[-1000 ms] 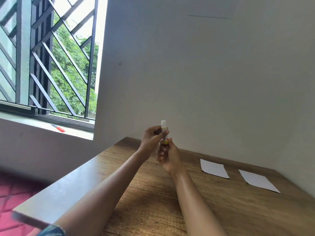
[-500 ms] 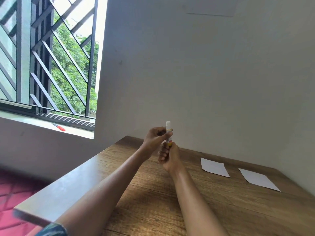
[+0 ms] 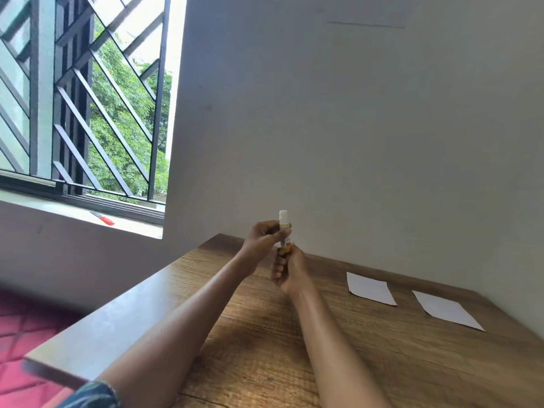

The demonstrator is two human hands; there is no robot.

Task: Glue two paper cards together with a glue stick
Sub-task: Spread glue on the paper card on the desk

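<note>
I hold a glue stick upright above the wooden table, near its far edge. Its white tip points up and its body is yellow with a label. My left hand pinches the upper body between thumb and fingers. My right hand grips the yellow bottom end from below. Two white paper cards lie flat to the right: one card nearer the hands, the other card further right, a gap between them.
A plain wall stands right behind the table and another closes its right side. At the left is a barred window with a red pen on the sill. Red flooring lies below the table's left edge.
Both hands keep their hold on the glue stick. Hands and stick have shifted only slightly in the view; the cards lie where they were.
</note>
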